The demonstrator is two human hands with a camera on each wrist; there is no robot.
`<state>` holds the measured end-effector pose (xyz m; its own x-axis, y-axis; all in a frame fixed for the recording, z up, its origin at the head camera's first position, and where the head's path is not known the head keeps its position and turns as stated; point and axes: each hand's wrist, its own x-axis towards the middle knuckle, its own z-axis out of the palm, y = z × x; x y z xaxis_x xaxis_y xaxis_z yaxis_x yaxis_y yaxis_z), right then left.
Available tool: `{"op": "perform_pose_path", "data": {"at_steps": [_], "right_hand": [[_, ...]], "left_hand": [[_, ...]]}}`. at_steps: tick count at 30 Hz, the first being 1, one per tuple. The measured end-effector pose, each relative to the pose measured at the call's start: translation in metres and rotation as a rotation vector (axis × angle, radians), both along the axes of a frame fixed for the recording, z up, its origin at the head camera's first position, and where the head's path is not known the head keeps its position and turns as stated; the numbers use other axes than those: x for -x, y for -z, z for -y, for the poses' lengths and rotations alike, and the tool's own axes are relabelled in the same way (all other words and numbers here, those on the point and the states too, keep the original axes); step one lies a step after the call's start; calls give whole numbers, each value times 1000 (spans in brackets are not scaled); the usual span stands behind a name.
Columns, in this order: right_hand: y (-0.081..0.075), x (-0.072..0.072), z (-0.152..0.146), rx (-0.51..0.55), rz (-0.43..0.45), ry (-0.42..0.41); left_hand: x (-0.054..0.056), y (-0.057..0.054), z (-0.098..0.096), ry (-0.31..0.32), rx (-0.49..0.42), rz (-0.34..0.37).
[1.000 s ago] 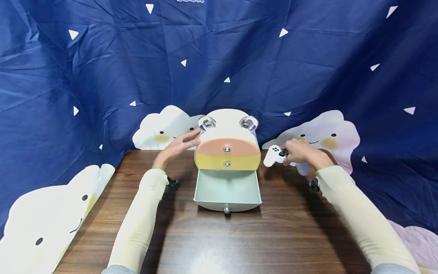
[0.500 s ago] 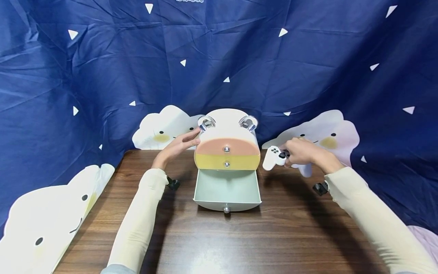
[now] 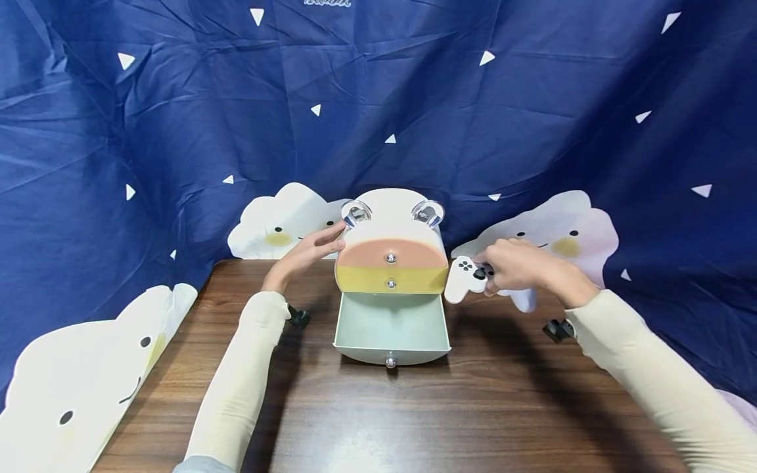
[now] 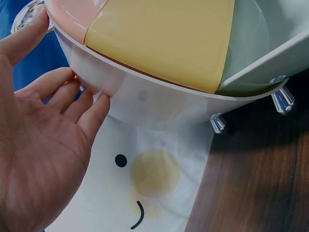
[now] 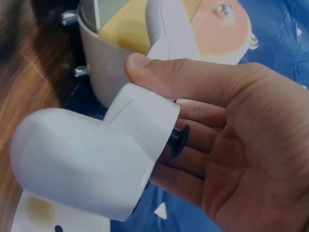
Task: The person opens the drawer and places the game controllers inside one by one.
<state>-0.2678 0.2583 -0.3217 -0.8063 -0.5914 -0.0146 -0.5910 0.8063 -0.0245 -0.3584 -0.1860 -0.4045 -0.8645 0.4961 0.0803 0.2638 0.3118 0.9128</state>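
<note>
A small frog-shaped drawer box with a white body stands at the back of the table. Its peach drawer and yellow drawer are closed, while the pale green bottom drawer is pulled out and looks bare inside. My left hand rests its fingertips on the box's left side, fingers mostly straight; the left wrist view shows them against the white wall. My right hand holds a white game controller by its middle, thumb on one face and fingers on the other, just right of the box.
A brown wooden table carries the box on short metal feet. Behind it hangs a dark blue cloth with white triangles and printed clouds. Round chrome knobs stick out from the drawer fronts.
My right hand has carried the controller left, closer to the box's right side, tilting it slightly. The left hand and the drawers have stayed put.
</note>
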Motion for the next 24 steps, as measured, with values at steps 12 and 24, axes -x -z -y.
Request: {"op": "perform_pose_path", "data": {"at_steps": [12,24], "right_hand": [[-11,-13,22,13,-17,-73],[-17,-14,51,21,-12,-177]], "left_hand": [[1,0,0,-7,1,-5],[-2,1,1,-7,15,-14]]}}
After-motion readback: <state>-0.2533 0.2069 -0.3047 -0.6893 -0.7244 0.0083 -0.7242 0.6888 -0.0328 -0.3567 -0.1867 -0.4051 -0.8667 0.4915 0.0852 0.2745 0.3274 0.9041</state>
